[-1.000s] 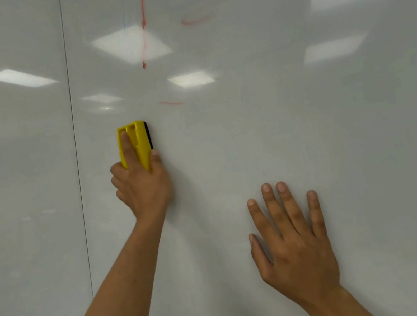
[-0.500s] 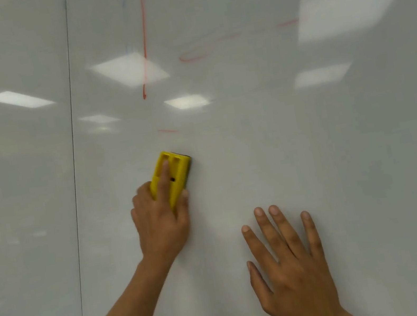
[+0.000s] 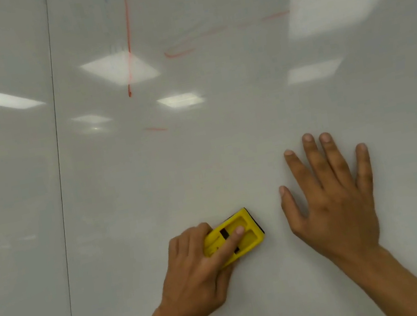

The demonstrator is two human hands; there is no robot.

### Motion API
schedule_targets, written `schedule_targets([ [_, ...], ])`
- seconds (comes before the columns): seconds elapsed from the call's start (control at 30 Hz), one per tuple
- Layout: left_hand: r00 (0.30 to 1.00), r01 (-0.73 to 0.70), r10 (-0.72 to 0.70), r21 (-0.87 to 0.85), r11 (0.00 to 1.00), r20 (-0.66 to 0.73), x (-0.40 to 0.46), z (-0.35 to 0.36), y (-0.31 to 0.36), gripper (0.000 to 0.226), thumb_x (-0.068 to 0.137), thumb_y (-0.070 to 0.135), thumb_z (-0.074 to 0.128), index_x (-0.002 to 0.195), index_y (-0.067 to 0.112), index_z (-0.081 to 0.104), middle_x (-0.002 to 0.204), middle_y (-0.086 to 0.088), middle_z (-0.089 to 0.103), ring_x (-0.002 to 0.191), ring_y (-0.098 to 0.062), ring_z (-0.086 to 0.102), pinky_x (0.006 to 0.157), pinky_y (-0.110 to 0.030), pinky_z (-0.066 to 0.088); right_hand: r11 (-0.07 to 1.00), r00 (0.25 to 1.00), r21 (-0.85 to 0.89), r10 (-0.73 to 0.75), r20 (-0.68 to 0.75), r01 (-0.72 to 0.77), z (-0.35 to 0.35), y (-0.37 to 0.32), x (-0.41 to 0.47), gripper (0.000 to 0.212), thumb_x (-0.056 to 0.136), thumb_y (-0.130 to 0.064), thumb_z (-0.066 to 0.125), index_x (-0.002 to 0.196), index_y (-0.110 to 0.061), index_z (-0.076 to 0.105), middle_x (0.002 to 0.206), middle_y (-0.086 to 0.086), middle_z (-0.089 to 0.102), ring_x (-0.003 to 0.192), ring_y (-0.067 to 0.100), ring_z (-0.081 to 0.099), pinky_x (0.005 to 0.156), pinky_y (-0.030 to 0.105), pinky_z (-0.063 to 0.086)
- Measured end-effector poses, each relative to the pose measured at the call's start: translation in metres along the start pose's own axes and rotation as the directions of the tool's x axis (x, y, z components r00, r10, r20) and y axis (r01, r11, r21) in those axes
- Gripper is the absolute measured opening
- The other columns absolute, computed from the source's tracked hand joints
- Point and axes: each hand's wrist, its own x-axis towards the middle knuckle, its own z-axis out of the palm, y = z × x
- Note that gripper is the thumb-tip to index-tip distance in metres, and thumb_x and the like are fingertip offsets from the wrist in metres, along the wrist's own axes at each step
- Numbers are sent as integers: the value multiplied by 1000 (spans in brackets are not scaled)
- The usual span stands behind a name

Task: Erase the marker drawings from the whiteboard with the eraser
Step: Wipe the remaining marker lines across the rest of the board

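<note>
My left hand [image 3: 193,269] grips a yellow eraser [image 3: 246,234] with a black pad, pressed flat on the whiteboard [image 3: 229,154] low in the view, index finger on top. My right hand [image 3: 331,197] lies flat on the board to the right of the eraser, fingers spread, holding nothing. Red marker remains higher up: a long vertical line [image 3: 128,41], a faint curved stroke [image 3: 179,53] running right, and a short dash [image 3: 156,129].
A thin vertical seam [image 3: 60,170] divides the board panels at the left. Ceiling lights reflect as bright patches across the glossy surface.
My left hand has slid the eraser down and to the right, tilting it, until it sits close to my right hand. The view has shifted, so the red marks appear lower.
</note>
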Motion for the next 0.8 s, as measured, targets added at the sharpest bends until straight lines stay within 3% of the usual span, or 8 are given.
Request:
schedule_targets([
  [0.1,998,34,-31,50,998,-46,24,-9,-19,56,97,45,40,151,40,27,119,-13,47,95,-32,49,76,-35,29,1000,1000,-6,-7,9,7,-1,1,2,57,96,-41,46,146,-13,48,157,15,36,149,32,27,119,63,12],
  [0.3,840,499,-508,-96,861,-191,98,-32,-45,62,91,52,39,150,33,33,115,-18,51,95,-35,49,80,-43,39,1000,1000,-3,-12,2,12,-7,-1,6,54,92,-41,50,138,-13,58,151,16,46,143,34,38,119,61,15],
  [0.37,882,425,-431,-72,902,-192,102,-31,-35,62,91,50,40,150,32,35,116,-18,52,96,-36,50,80,-43,38,999,998,-8,-52,-21,51,-11,4,14,50,90,-40,52,130,-13,65,142,17,55,135,35,47,115,60,24],
  [0.43,973,183,-178,23,983,-149,95,-27,-21,61,92,47,43,151,37,30,119,-15,50,96,-34,50,78,-37,32,997,996,-1,-71,-61,71,-15,13,31,46,90,-39,53,124,-14,68,131,15,61,124,34,54,109,59,30],
  [0.5,997,-32,37,76,997,-68,89,-23,-15,60,96,45,43,153,40,24,119,-10,47,94,-30,48,76,-33,24,998,994,-13,-61,-94,60,-18,25,54,46,89,-39,54,125,-14,67,130,15,61,123,35,54,108,59,30],
  [0.6,993,-97,103,107,990,-52,100,-24,-25,59,98,47,39,153,42,21,118,-8,47,94,-29,48,75,-33,25,1000,997,-19,5,-80,-7,-22,45,86,52,88,-40,55,131,-13,62,140,18,55,133,35,48,112,61,24],
  [0.7,976,138,-120,93,986,-179,123,-36,-55,62,92,49,42,151,38,28,115,-15,53,91,-35,53,75,-39,37,998,998,-41,41,-43,-43,-22,57,100,55,90,-43,51,135,-12,58,145,18,50,138,35,43,115,62,18],
  [0.8,820,517,-490,15,856,-295,140,-51,-93,63,93,48,43,153,31,31,107,-22,53,89,-41,53,76,-48,45,997,999,-71,12,-44,-15,-18,59,99,57,92,-44,46,137,-10,56,147,20,48,139,36,41,116,63,16],
])
